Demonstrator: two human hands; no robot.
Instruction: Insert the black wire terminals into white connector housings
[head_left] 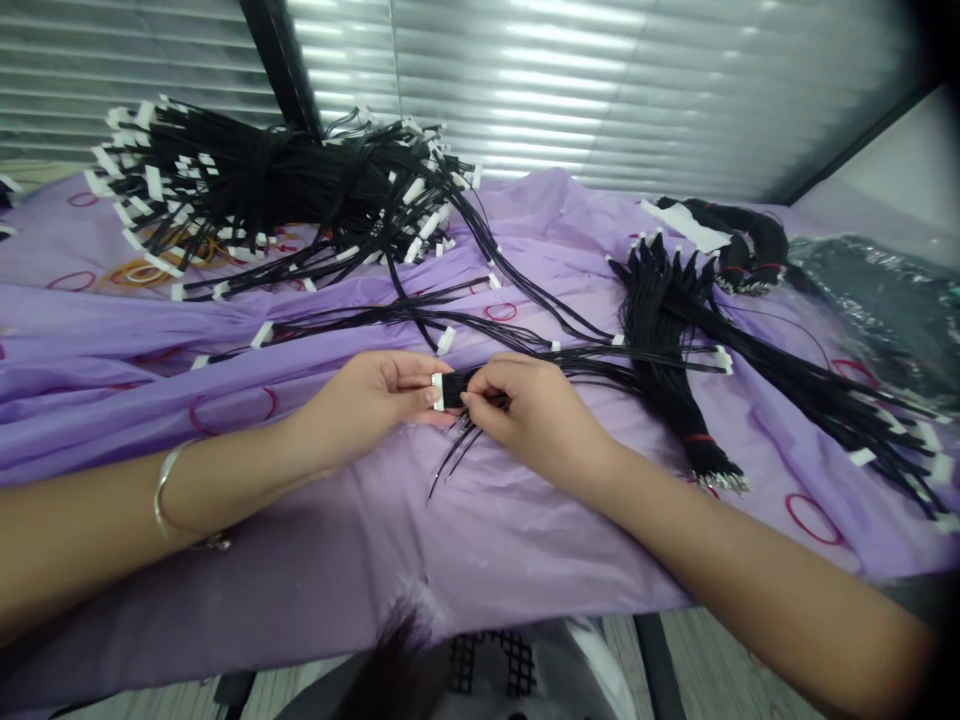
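Note:
My left hand (382, 390) pinches a white connector plug (438, 392) between thumb and fingers. Black wires run out of its right side. Close beside it, my right hand (517, 400) is closed on black wires (454, 390) near the plug, thumb and forefinger pressed together. A few loose wire ends with small metal tips (442, 470) hang below the right fingers. Behind both hands lie more black cables with white plugs (446, 340). To the right, a bundle of black wires (660, 350) has bare metal terminals at its near end, tied by a red band.
A large heap of black cables (300, 180) with white plugs lies at the back left. More cable harnesses (840, 410) spread to the right, near a clear plastic bag (885, 300). Red rubber bands (814, 520) are scattered over the purple cloth (525, 560). Blinds (525, 90) stand behind.

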